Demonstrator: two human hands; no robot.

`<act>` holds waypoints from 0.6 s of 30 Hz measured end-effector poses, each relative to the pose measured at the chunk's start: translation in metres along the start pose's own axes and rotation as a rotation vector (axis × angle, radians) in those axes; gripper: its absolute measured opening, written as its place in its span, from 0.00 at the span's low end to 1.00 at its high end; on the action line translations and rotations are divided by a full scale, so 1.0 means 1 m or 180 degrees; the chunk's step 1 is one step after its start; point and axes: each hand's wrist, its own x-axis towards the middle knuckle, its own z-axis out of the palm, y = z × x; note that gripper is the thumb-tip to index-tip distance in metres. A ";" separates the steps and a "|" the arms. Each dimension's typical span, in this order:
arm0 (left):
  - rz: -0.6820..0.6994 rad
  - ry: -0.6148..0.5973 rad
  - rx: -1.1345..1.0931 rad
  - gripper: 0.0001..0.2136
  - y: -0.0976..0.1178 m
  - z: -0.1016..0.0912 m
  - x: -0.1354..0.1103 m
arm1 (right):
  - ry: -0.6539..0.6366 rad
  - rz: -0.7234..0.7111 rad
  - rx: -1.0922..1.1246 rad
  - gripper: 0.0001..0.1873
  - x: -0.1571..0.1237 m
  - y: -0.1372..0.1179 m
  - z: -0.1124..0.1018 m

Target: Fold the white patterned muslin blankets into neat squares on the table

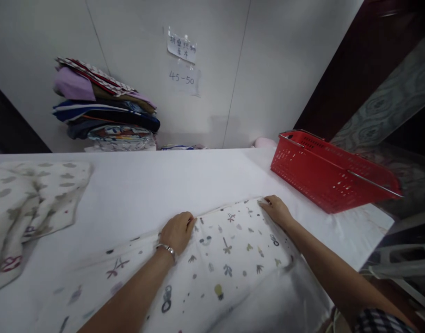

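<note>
A white cloth printed with small plants and lamps [226,252] lies flat on the white table [163,185] in front of me. My left hand [177,231], with a bracelet on its wrist, grips the cloth's far edge with curled fingers. My right hand [276,209] pinches the same edge at its far right corner. Both forearms stretch out over the cloth.
A red plastic basket [323,173] stands at the table's right side. A patterned cloth [32,203] lies crumpled at the left edge. A stack of folded fabrics [104,111] rests against the white wall, under two paper notes [182,47].
</note>
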 end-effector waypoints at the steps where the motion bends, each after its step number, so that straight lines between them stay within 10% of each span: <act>1: 0.0009 0.0002 0.0003 0.09 0.000 0.000 0.000 | -0.0027 0.0041 -0.0035 0.17 0.000 -0.002 0.000; 18: 0.0074 0.0020 0.0023 0.10 -0.002 0.001 0.000 | -0.0393 0.0649 0.0065 0.17 0.012 -0.010 -0.006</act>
